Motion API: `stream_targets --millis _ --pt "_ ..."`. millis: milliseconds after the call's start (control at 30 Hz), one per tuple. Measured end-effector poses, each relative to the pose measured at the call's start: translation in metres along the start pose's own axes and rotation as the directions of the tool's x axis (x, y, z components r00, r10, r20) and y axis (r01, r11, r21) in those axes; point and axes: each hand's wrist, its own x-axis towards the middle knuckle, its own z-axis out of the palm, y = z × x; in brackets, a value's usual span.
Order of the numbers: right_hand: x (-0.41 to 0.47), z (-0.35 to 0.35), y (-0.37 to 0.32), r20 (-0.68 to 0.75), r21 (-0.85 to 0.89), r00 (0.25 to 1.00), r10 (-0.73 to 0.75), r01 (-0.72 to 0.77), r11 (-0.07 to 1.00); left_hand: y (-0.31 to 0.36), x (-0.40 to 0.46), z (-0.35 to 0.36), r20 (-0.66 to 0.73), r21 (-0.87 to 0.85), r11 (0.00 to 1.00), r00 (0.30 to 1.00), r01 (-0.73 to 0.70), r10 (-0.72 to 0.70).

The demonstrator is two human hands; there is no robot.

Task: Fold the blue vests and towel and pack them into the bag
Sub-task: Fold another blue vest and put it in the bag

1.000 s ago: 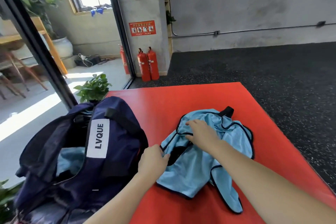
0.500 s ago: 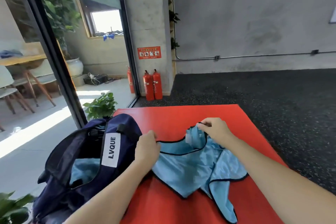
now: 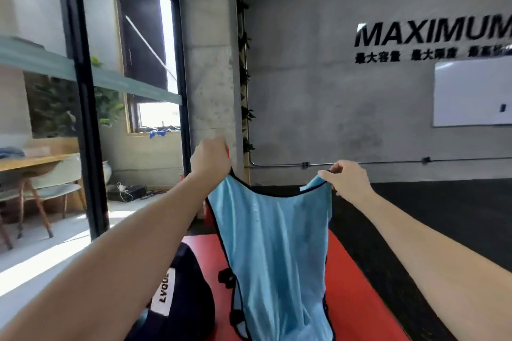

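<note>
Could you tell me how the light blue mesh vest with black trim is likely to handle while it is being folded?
The light blue mesh vest with black trim probably stays floppy: it hangs in loose folds below the left hand and right hand. It seems light, since pinches at the shoulders hold it up.

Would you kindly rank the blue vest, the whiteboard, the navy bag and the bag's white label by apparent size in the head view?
1. blue vest
2. navy bag and whiteboard: alike, both cut off by the frame, unranked
3. white label
The held-up vest is nearer the camera, which inflates it.
</note>
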Motion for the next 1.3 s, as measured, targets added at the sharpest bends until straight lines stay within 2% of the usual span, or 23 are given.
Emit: stream_targets --millis 133,233,433,500,567,600,667,733,767,800,900,1000,1100,1167,1233,1300 --pt "0.004 -0.047 -0.023 0.203 -0.122 0.96 0.194 -0.172 0.977 0.025 0.018 -0.043 -0.003 0.08 0.997 1.0 0.004 -0.004" --pt "0.006 -0.07 -0.031 0.224 -0.145 0.944 0.241 -0.212 0.966 0.035 0.023 -0.061 0.08 0.097 0.994 0.996 0.042 -0.05" --pt "-0.007 -0.102 -0.045 0.249 0.011 0.934 0.255 -0.266 0.964 0.042 0.017 -0.086 0.251 0.092 0.991 0.961 0.098 -0.118" --pt "-0.01 -0.11 -0.047 0.275 0.075 0.93 0.244 -0.274 0.959 0.043 0.01 -0.091 0.344 0.047 0.981 0.919 0.187 -0.191" --pt "-0.014 -0.115 -0.05 0.3 0.124 0.924 0.239 -0.286 0.95 0.038 0.002 -0.091 0.495 -0.088 0.907 0.808 0.412 -0.319" --pt "-0.016 -0.117 -0.052 0.308 0.148 0.92 0.242 -0.297 0.943 0.036 -0.002 -0.09 0.575 -0.156 0.847 0.744 0.508 -0.34" --pt "-0.02 -0.117 -0.055 0.308 0.196 0.921 0.241 -0.309 0.931 0.03 -0.007 -0.083 0.672 -0.281 0.711 0.661 0.645 -0.334" --pt "-0.025 -0.114 -0.06 0.288 0.214 0.93 0.228 -0.294 0.932 0.03 -0.01 -0.075 0.691 -0.426 0.536 0.645 0.729 -0.327" --pt "-0.026 -0.111 -0.062 0.272 0.215 0.937 0.217 -0.279 0.936 0.03 -0.01 -0.069 0.666 -0.495 0.473 0.668 0.729 -0.332" --pt "-0.027 -0.109 -0.063 0.262 0.218 0.943 0.207 -0.267 0.939 0.032 -0.011 -0.066 0.618 -0.553 0.451 0.708 0.7 -0.342" --pt "-0.028 -0.102 -0.066 0.261 0.25 0.945 0.197 -0.263 0.932 0.028 0.0 -0.061 0.415 -0.586 0.585 0.827 0.561 -0.379" --pt "-0.022 -0.103 -0.064 0.29 0.23 0.948 0.132 -0.203 0.952 0.024 0.006 -0.068 0.296 -0.485 0.772 0.907 0.412 -0.299" --pt "-0.013 -0.105 -0.059 0.311 0.223 0.95 0.021 -0.094 0.97 0.015 0.015 -0.07 0.18 -0.33 0.9 0.955 0.285 -0.237" --pt "-0.004 -0.103 -0.055 0.293 0.205 0.955 -0.038 -0.024 0.978 0.012 0.023 -0.067 0.155 -0.243 0.939 0.965 0.244 -0.211" --pt "0.009 -0.098 -0.049 0.272 0.063 0.958 -0.088 0.074 0.995 0.008 0.031 -0.059 0.118 -0.06 0.981 0.977 0.185 -0.177" --pt "0.023 -0.086 -0.042 0.273 -0.19 0.952 -0.137 0.193 0.963 0.008 0.034 -0.047 0.081 0.17 0.982 0.992 0.079 -0.094"
